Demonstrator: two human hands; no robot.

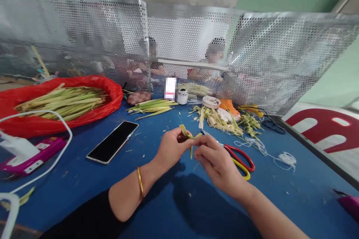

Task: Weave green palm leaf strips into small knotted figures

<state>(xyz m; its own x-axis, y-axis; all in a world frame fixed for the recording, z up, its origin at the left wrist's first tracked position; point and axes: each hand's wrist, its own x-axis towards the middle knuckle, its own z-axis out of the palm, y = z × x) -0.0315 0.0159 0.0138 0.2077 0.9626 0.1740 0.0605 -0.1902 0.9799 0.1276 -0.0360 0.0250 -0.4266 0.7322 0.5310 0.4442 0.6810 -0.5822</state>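
Over the middle of the blue table, my left hand [172, 145] pinches a small piece of folded green leaf strips [184, 131], with short ends sticking up and down. My right hand [214, 160] meets it from the other side, thumb and fingertips closed on the same leaf piece. The exact fold is partly hidden by the fingers. Just beyond my right hand lie scissors [242, 158] with one red and one yellow handle, their blades partly covered. A gold bangle [140, 182] circles my left wrist.
A red bag [112, 86] full of long leaf strips [67, 101] stands at left, near a phone [113, 142] and a purple power strip [42, 155]. Leaf scraps [221, 121], a tape roll [211, 102] and white string [286, 158] lie at right. A perforated metal screen [187, 37] closes the back.
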